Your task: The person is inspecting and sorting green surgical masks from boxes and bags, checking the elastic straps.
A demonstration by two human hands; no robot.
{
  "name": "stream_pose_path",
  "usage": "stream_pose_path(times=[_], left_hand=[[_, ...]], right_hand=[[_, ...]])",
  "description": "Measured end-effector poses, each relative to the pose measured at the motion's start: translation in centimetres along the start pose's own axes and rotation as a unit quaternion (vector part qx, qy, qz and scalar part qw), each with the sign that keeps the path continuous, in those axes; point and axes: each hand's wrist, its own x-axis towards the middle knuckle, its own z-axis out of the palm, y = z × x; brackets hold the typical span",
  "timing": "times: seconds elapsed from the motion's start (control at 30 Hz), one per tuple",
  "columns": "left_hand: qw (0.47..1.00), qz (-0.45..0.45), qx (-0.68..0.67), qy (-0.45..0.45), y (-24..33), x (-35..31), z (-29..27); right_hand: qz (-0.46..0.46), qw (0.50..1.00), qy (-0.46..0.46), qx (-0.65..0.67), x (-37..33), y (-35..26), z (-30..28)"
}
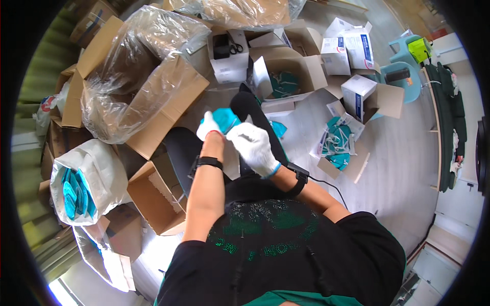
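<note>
My left hand, in a white knit glove, is closed on the edge of a teal face mask above my lap. Just right of the mask is my right hand, also white-gloved, with its fingers curled in. What those fingers hold, if anything, is hidden. A second teal mask shows beyond my right hand, beside my leg. Between my legs, a pale surface is partly covered by my hands.
An open carton ahead contains teal masks. Right of me, a small box overflows with strapped masks. A white sack of teal pieces and an empty-looking carton stand left. Scissors lie on a white box.
</note>
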Motion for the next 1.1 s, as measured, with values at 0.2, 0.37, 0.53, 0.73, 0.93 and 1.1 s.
stream_pose_path(times=[0.2, 0.37, 0.53, 0.73, 0.93, 1.1], left_hand=[[0.986, 0.04, 0.159, 0.019, -1.1, -3.1, 1.9], [0.956, 0.024, 0.287, 0.048, 2.6, -6.2, 2.7], [0.99, -0.007, 0.029, -0.136, 2.9, -4.5, 0.5], [0.679, -0.365, -0.246, -0.588, 7.5, -13.1, 3.4], [0.646, -0.508, -0.095, -0.561, 8.3, -16.4, 1.9], [0.964, -0.005, 0.096, -0.246, 10.6, -15.0, -0.6]], right_hand=[[0.081, 0.995, -0.042, -0.027, -1.2, -3.0, -4.8], [-0.232, 0.886, 0.067, -0.395, 0.1, -8.2, -15.3], [-0.006, 0.959, 0.23, -0.165, 4.2, -8.5, -21.6], [0.136, 0.989, -0.049, -0.006, 2.7, -1.8, -12.6], [0.242, 0.959, -0.104, 0.106, 6.7, -1.2, -7.4], [0.227, 0.973, -0.001, 0.03, 7.6, -0.9, -7.8]])
